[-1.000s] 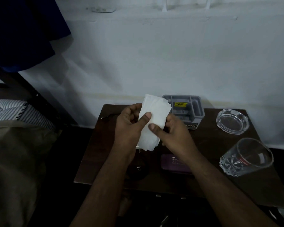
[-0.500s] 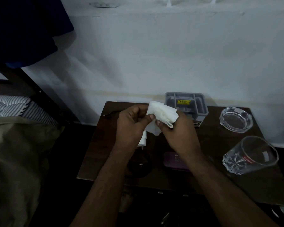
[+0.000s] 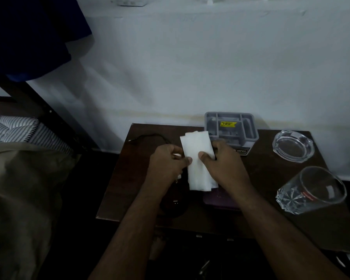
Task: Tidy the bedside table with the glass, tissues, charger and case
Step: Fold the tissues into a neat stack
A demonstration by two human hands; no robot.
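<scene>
Pinching a folded white tissue (image 3: pixel 198 158), both hands hold it flat.

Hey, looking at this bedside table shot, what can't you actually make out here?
- Purple case: mostly covered by the right hand and the tissues.
- Charger: a dark shape in shadow below the left hand, details lost.
- Yellow label on the grey organiser: print too small.
- Glass: upright or tipped, unclear.
</scene>
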